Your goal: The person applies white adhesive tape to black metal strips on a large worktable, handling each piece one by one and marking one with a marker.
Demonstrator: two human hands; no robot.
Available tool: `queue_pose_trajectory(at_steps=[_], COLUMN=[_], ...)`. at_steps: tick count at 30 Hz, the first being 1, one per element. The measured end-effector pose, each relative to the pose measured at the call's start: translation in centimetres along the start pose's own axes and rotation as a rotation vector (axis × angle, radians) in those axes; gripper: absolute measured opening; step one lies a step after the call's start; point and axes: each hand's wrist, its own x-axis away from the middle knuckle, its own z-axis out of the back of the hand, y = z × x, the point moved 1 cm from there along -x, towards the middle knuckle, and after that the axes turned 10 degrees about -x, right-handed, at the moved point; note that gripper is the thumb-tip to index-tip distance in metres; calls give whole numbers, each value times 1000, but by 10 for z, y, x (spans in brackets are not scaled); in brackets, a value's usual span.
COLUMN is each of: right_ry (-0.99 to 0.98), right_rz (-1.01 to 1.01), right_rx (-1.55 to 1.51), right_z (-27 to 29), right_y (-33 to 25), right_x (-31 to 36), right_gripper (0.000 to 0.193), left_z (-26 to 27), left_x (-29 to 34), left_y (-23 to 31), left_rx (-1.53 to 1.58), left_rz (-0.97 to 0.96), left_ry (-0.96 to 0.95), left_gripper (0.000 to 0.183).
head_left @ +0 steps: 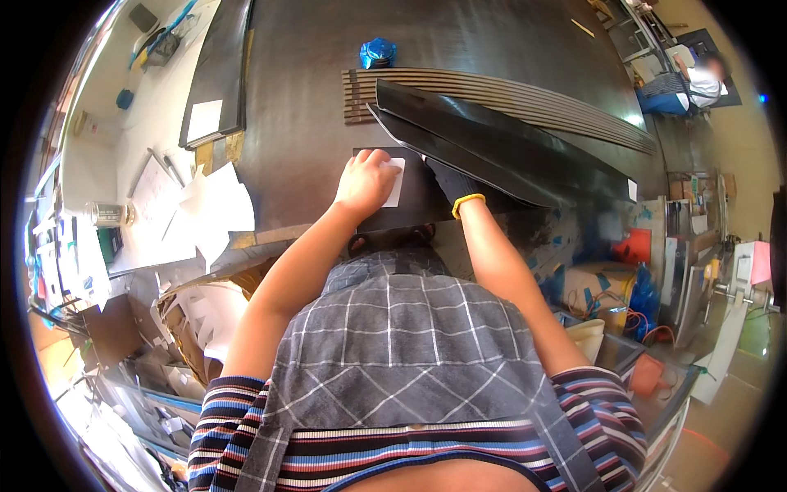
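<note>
My left hand (366,182) rests with bent fingers over a small white card (394,187), which lies on a dark flat panel (414,197) at the table's near edge. To its right, my right hand (451,179) wears a dark glove, with a yellow band at the wrist. It grips the near edge of a long glossy black sheet (459,156), and its fingers are mostly hidden under that sheet. The sheet's left end is lifted off the table. Another black sheet (492,131) lies against it on the far side, with a white label (632,190) at the right end.
Beyond the sheets lie long brown slats (508,94) and a blue shiny bundle (378,53) on the dark table (311,49). Papers (215,209) and a glass jar (111,215) are at left. A box (598,291) stands below right. Another person (684,88) sits far right.
</note>
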Motion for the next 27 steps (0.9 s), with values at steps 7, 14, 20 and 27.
queue_pose_trajectory(at_steps=[7,14,20,27], right_ry=[1,-49,23,49], right_rz=[0,-6,63,63], right_rx=[-78,79,60,-100], right_z=[11,11,13,4], right_y=[-11,-12,-20,-1], right_x=[-2,1,5,10], right_gripper=[43,42,42,41], left_z=[1,-6,-6,-5], left_x=[-39,-10,1,-1], left_y=[-1,8,17,29], left_rx=[34,-6,-75,-68], left_rz=[74,41,13,98], left_ry=[-248,3,46,64], left_gripper=[20,28,33,33])
